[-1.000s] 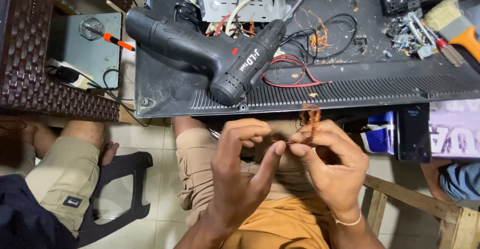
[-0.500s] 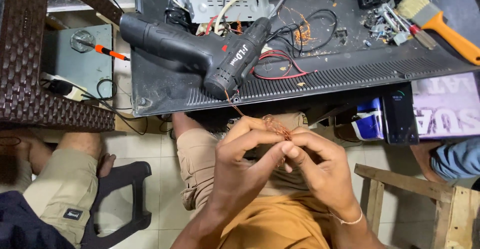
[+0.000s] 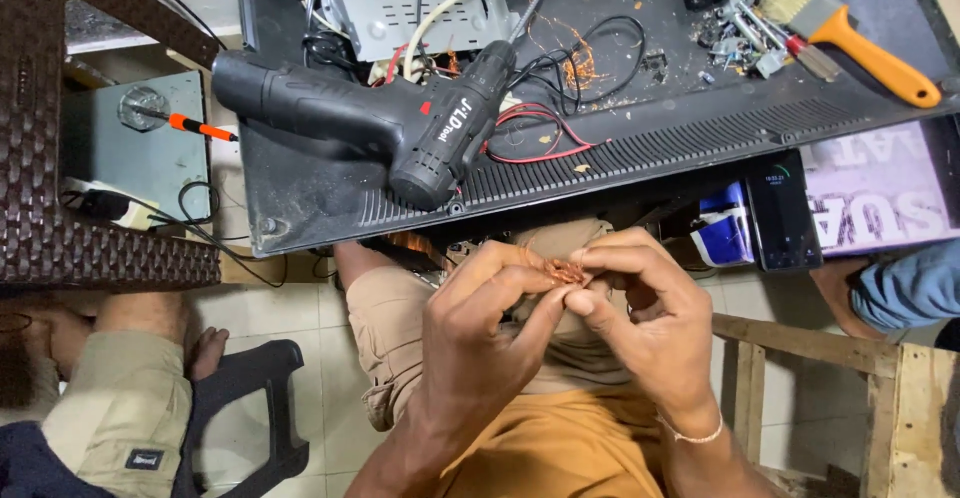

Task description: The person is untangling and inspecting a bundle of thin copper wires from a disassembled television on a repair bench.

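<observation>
Pale floor tiles show under my knees, and a black worktop point(image 3: 700, 128), the opened back of some flat appliance, fills the upper part of the view.

My left hand point(image 3: 480, 328) and my right hand point(image 3: 650, 318) meet in front of my lap, just below the near edge of the worktop. Both are nearly closed, fingertips pinched together on one small tangle of thin copper wire point(image 3: 567, 272). The left thumb and forefinger press it from the left; the right thumb and curled fingers press it from the right, so the two hands touch around it. Both wrists come up from the bottom of the view, palms turned toward each other, and a thin bracelet circles my right wrist.

On the worktop I count one black cordless drill point(image 3: 400, 128) lying on its side near the near edge, its chuck pointing to the far edge. One paintbrush point(image 3: 850, 33) with an orange handle lies by the far right corner, next to a small heap of screws point(image 3: 740, 33). One red wire loop point(image 3: 530, 138) and one black wire loop point(image 3: 610, 53) lie right of the drill.

One dark phone point(image 3: 783, 210) hangs just below the near edge, at the right. One orange-handled screwdriver point(image 3: 180, 123) rests on a grey box point(image 3: 140, 168) left of the worktop. Another person's sleeve point(image 3: 900, 288) shows at the right edge.
</observation>
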